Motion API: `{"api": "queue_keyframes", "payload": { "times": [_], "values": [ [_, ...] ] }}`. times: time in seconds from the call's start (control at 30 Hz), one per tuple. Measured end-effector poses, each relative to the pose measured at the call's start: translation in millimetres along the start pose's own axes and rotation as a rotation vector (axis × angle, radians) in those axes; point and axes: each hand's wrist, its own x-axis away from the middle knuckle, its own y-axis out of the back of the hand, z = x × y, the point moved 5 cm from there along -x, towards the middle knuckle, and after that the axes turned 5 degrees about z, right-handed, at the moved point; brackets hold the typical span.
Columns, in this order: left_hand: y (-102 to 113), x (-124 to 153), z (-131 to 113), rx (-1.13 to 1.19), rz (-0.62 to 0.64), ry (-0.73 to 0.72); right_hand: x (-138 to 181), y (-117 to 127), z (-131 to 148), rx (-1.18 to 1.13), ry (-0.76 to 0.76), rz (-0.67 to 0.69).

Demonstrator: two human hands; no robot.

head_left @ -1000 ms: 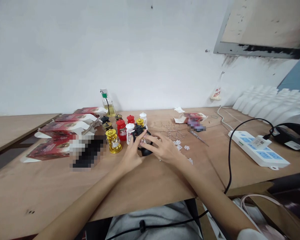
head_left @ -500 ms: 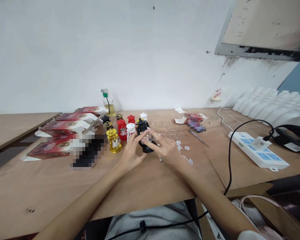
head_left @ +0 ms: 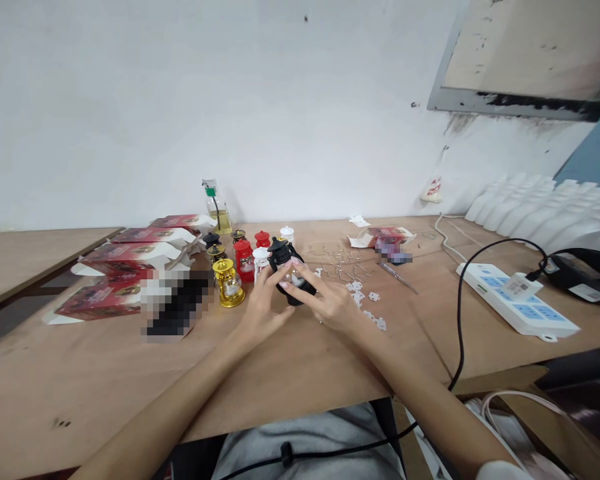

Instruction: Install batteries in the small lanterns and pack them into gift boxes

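A small black lantern (head_left: 280,252) with a clear globe is between my two hands, its top leaning to the left. My left hand (head_left: 264,303) grips it from the left side, and the fingers of my right hand (head_left: 333,301) press on its front and right side, covering part of the globe. Just left of it stand a gold lantern (head_left: 228,285), a red lantern (head_left: 243,260) and a white lantern (head_left: 261,258). Several bent wire pieces (head_left: 347,261) and small white pieces (head_left: 356,293) lie to the right of my right hand.
Red-and-white boxes (head_left: 113,257) lie at the left. A bottle of yellowish liquid (head_left: 221,217) stands by the wall. Rightward are an opened box (head_left: 380,236), a screwdriver (head_left: 399,277), a power strip (head_left: 515,303) with a black cable (head_left: 461,320), and white bottles (head_left: 545,207).
The black lantern has tilted, its top shifting slightly left. My fingers have moved a little on it and both hands keep their grip.
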Motion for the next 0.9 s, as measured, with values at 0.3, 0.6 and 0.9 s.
{"api": "queue_keyframes", "payload": {
  "times": [0.3,0.6,0.9],
  "values": [
    [-2,1,2,0.041,-0.066,0.01,5,-8,0,0.004,0.003,0.115],
    [-3,5,14,0.103,-0.077,0.148,11,4,-38,-0.227,-0.091,0.027],
    [-24,10,29,0.631,-0.092,0.526,45,-40,-91,-0.285,-0.593,0.258]
  ]
}}
